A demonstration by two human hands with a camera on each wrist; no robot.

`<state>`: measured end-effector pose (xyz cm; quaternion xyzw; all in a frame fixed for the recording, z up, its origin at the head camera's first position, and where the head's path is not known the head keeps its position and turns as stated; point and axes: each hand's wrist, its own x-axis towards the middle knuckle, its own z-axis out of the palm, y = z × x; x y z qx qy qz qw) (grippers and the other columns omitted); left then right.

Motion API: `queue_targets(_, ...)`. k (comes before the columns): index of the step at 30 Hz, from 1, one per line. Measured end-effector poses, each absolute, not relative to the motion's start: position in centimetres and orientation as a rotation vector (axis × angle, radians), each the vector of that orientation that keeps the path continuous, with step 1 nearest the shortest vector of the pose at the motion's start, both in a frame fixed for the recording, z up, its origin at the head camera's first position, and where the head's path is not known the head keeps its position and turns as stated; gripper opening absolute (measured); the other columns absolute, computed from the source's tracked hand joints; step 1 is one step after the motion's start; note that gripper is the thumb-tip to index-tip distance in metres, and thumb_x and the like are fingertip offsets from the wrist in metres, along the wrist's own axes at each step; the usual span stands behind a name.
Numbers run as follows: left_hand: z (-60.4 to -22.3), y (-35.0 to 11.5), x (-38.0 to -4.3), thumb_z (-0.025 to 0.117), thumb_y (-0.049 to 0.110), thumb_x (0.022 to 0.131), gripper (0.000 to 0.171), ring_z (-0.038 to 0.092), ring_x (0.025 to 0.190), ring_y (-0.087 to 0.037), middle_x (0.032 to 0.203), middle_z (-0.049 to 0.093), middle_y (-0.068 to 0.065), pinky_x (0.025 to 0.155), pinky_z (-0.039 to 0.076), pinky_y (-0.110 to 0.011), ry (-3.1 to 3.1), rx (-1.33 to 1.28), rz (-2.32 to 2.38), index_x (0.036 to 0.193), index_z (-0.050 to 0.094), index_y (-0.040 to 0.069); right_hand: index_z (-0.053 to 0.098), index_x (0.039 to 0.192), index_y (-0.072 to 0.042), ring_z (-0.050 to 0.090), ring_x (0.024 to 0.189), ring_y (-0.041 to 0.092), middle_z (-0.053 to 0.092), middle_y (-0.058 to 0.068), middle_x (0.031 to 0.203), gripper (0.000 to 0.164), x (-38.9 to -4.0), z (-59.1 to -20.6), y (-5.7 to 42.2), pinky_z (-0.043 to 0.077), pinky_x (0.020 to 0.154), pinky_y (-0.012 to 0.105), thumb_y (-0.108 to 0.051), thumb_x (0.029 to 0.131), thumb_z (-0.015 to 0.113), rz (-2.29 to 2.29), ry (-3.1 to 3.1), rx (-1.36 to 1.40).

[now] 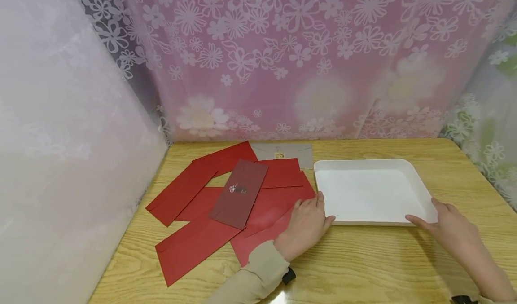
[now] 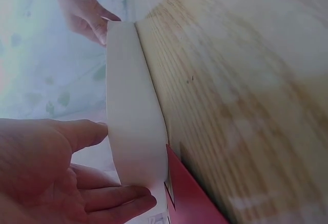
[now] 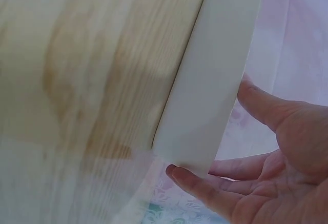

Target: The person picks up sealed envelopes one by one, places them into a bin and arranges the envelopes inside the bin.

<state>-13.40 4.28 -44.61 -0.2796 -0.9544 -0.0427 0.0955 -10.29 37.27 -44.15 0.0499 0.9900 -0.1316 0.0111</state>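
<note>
A shallow white rectangular tray (image 1: 367, 191) lies on the wooden table, right of the envelopes. My left hand (image 1: 304, 225) holds its near left corner, thumb at the front rim and fingers along the left side. In the left wrist view, that thumb (image 2: 89, 133) meets the rim's upper edge. My right hand (image 1: 454, 227) grips the near right corner the same way, its fingers (image 3: 197, 185) against the outer side wall. Just left of the tray, several red envelopes (image 1: 278, 205) overlap in a loose spread, partly behind my left hand. A darker maroon envelope (image 1: 242, 191) tops them.
At the back of the spread, a grey envelope (image 1: 288, 153) with a small gold mark lies near the tray's far left corner. Another red envelope (image 1: 194, 250) reaches toward the near left of the table (image 1: 363, 263). Flowered curtains (image 1: 282, 61) hang behind and at both sides.
</note>
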Motion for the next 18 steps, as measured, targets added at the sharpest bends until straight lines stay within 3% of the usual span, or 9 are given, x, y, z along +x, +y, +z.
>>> queue_targets(5, -44.6, 4.22, -13.25, 0.058, 0.048, 0.102, 0.062, 0.067, 0.115, -0.014, 0.136, 0.065, -0.005, 0.101, 0.049, -0.038, -2.807, -0.83, -0.112, 0.141, 0.057, 0.0, 0.033, 0.137, 0.03, 0.044, 0.106, 0.069, 0.035, 0.054, 0.126, 0.103, -10.0, -44.26, 37.02, 0.046, 0.073, 0.069, -0.061, 0.096, 0.059, -0.42, 3.112, 0.141)
queue_targets(9, -44.71, 4.29, -13.26, 0.057, 0.048, 0.102, 0.062, 0.067, 0.115, -0.014, 0.135, 0.065, -0.005, 0.101, 0.049, -0.038, -2.8, -0.832, -0.092, 0.142, 0.056, 0.001, 0.04, 0.138, 0.024, 0.039, 0.112, 0.068, 0.037, 0.048, 0.134, 0.087, -9.79, -44.58, 36.79, 0.038, 0.086, 0.074, -0.046, 0.095, 0.069, -0.478, 3.298, -0.013)
queue_targets(12, -44.77, 4.31, -13.26, 0.057, 0.048, 0.102, 0.062, 0.067, 0.113, -0.013, 0.131, 0.068, -0.004, 0.101, 0.049, -0.038, -2.784, -0.833, -0.077, 0.141, 0.057, 0.0, 0.053, 0.135, 0.012, 0.045, 0.112, 0.063, 0.046, 0.04, 0.135, 0.067, -9.84, -44.76, 36.87, 0.039, 0.086, 0.071, -0.028, 0.088, 0.079, -0.489, 3.454, -0.32)
queue_targets(15, -44.84, 4.31, -13.27, 0.057, 0.048, 0.102, 0.061, 0.068, 0.111, -0.013, 0.126, 0.07, -0.004, 0.1, 0.05, -0.038, -2.763, -0.832, -0.059, 0.139, 0.059, 0.0, 0.061, 0.13, 0.003, 0.053, 0.109, 0.055, 0.054, 0.031, 0.132, 0.053, -9.95, -44.85, 37.09, 0.045, 0.083, 0.063, -0.016, 0.085, 0.081, -0.4, 3.489, -0.64)
queue_targets(18, -44.92, 4.28, -13.31, 0.057, 0.048, 0.102, 0.06, 0.068, 0.109, -0.013, 0.121, 0.072, -0.004, 0.098, 0.05, -0.037, -2.744, -0.828, -0.035, 0.138, 0.06, 0.0, 0.063, 0.128, 0.0, 0.059, 0.108, 0.048, 0.058, 0.024, 0.13, 0.044, -9.89, -44.96, 37.1, 0.048, 0.081, 0.057, -0.016, 0.09, 0.076, -0.333, 3.412, -0.743)
